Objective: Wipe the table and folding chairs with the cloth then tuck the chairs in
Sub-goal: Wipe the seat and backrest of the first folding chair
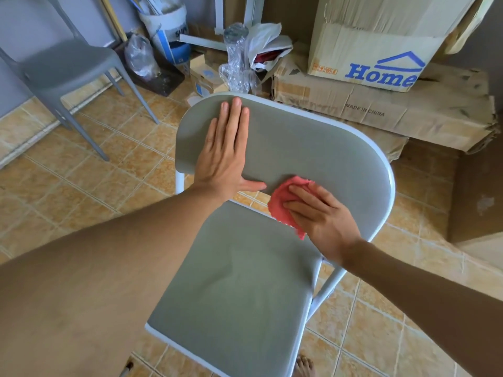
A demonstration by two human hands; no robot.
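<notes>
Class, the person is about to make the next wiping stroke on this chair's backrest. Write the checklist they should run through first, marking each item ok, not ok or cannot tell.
1. The crumpled pink cloth lies under the right hand, pressed on the grey padded backrest: ok.
2. The left hand lies flat on the backrest, steadying the white-framed folding chair: ok.
3. The chair stands unfolded, its grey padded seat down: ok.
4. The backrest is already clean: cannot tell.
5. The table is in sight for tucking in: not ok, none in view.
</notes>
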